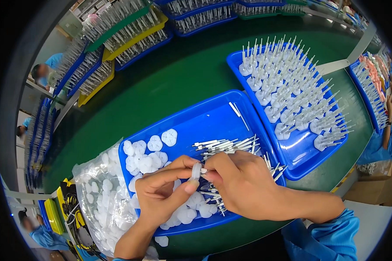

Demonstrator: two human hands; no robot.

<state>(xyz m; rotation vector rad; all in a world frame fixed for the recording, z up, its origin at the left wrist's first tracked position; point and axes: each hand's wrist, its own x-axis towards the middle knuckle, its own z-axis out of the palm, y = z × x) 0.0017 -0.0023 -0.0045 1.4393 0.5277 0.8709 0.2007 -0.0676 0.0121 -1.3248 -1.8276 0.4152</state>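
Left grip (159, 193) pinches the disc (196, 171) over the tray (191, 124), toward six o'clock; at the disc's three o'clock, right grip (250, 185) pinches what seems a pin (203, 171). An angled push could make the disc slip free.

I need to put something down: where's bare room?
The green tabletop between the stacked trays and near blue tray; a smaller patch inside that tray, beyond the white discs and sticks. Crowded: the rod-filled tray, and beneath left hand and right hand.
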